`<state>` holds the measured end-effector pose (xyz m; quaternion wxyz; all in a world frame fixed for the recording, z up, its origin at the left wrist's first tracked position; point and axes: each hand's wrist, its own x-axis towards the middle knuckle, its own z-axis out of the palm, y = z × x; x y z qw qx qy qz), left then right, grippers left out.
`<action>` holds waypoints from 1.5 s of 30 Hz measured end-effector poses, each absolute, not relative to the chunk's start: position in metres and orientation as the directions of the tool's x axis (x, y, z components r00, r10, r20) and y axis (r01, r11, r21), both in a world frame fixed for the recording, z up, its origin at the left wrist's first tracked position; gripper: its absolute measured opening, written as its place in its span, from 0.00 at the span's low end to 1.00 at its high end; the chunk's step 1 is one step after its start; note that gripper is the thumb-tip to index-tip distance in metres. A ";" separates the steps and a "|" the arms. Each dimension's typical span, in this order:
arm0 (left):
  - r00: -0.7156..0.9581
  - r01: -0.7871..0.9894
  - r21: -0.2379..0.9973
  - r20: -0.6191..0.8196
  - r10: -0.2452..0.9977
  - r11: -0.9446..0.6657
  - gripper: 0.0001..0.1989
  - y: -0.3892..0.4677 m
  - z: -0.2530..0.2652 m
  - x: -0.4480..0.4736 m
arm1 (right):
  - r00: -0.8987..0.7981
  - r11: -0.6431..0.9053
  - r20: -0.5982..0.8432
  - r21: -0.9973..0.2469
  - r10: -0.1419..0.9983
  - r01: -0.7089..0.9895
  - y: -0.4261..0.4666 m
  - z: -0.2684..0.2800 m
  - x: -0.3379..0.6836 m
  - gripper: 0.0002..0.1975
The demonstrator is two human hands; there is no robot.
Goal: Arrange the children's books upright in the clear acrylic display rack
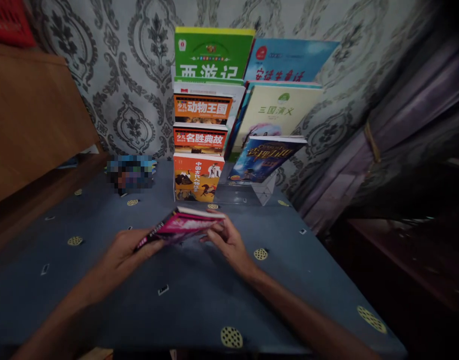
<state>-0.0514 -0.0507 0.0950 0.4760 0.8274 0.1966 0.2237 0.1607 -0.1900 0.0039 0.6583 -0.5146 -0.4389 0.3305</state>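
A book with a pink and dark cover (pixel 187 225) is held tilted above the table. My left hand (pixel 129 247) grips it at its spine side, thumb along the lower edge. Around its right end are the fingers of my right hand (pixel 227 237), with the thumb at the near edge. Just beyond stands a clear tiered book rack (pixel 265 192). Its left column holds an orange book (pixel 198 177) in front, with several books behind, up to a green one (pixel 214 52). A dark blue book (pixel 267 159) leans at the front of the right column.
The table (pixel 210 310) wears a blue cloth with pineapple prints. A colourful blurred item (pixel 130 173) lies at the back left. Brown wooden furniture (pixel 34 115) stands at the left, with a red basket (pixel 9 22) on top. A tied curtain (pixel 349 145) hangs beyond the table's right edge.
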 end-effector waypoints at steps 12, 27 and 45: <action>0.619 -0.134 0.921 -0.210 0.757 0.365 0.25 -0.023 0.044 -0.020 | 0.321 0.066 0.016 -0.987 0.947 -0.144 -0.181 -0.014 0.157 0.26; 0.643 -0.255 0.895 -0.126 0.755 0.367 0.26 -0.009 0.021 -0.020 | 0.244 0.006 -0.044 -0.980 0.969 -0.201 -0.184 -0.017 0.156 0.26; 0.636 -0.307 0.905 -0.034 0.771 0.294 0.30 -0.018 0.019 -0.022 | 0.257 -0.003 -0.005 -1.000 0.966 -0.007 -0.185 -0.023 0.160 0.23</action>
